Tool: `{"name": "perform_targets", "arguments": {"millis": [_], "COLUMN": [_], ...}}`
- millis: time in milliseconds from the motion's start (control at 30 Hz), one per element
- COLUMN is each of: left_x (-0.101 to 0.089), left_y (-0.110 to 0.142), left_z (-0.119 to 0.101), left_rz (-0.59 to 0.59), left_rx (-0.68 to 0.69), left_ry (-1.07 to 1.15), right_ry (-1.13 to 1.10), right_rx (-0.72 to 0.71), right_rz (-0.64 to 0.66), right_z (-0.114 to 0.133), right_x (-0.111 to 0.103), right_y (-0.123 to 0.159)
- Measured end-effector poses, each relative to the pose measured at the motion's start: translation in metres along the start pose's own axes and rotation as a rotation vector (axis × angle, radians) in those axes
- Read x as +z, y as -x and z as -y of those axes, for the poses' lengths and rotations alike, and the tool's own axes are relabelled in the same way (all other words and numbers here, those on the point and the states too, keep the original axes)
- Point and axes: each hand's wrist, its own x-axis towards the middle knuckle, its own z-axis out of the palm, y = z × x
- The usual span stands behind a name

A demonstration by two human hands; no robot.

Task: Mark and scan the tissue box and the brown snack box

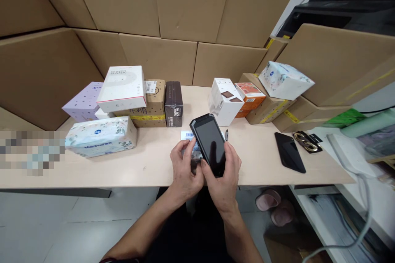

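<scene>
Between my hands, a black rugged smartphone point(211, 143) is tilted with its dark screen facing up. My right hand point(224, 178) grips it along the right edge, thumb at the lower end. Fingers of my left hand point(184, 168) are bent against its left edge, thumb near the bottom corner. Whether that hand also holds something beneath the phone is hidden. Partly covered by the phone and hands, a printed packet or card with a barcode point(187, 134) lies on the table. A small dark metallic item point(226, 134) shows just right of the phone.
On the left stand a tissue pack point(100, 136), a white power bank box point(123, 88), a purple box point(83, 100) and a dark box point(173, 104). A white box point(225, 100) and an orange box point(249, 98) stand right. Another phone point(289, 152) lies beside a coiled cable point(307, 141).
</scene>
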Motion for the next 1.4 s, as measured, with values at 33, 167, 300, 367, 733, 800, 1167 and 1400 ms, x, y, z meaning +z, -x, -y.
{"name": "perform_targets", "arguments": {"millis": [33,167,300,367,733,800,1167,1400], "left_x": [-0.0001,-0.0004,-0.0004,-0.0003,0.0004,0.0006,0.0006,0.0014], "left_y": [0.0001,0.0004,0.0001,-0.0001,0.0002,0.0004,0.0003,0.0016], "left_z": [0.0001,0.0008,0.0007,0.0006,0.0007,0.0009,0.0021,0.0032], "left_rz": [0.001,0.003,-0.002,-0.002,0.000,-0.001,-0.003,-0.007], "left_rx": [-0.003,-0.007,0.003,0.004,-0.007,-0.005,0.014,0.014], "left_ry": [-0.001,-0.007,-0.005,-0.008,-0.011,-0.005,-0.002,-0.004], "right_ry": [-0.001,-0.002,0.003,0.001,0.000,-0.003,-0.016,-0.017], "right_rx": [-0.002,-0.010,-0.019,-0.022,-0.028,-0.022,-0.012,0.004], "right_rz": [-0.002,-0.014,-0.017,-0.018,-0.020,-0.019,-0.007,0.000], "right_z": [-0.0001,-0.0005,-0.0006,-0.0007,-0.0011,-0.0008,-0.0001,-0.0004], "right_x": [-0.0001,0.0000,0.0002,0.0004,0.0008,0.0010,-0.0002,-0.0001], "right_y": [-0.0001,-0.0004,-0.0008,-0.0010,-0.0003,-0.0002,-0.0009,-0.0002]}}
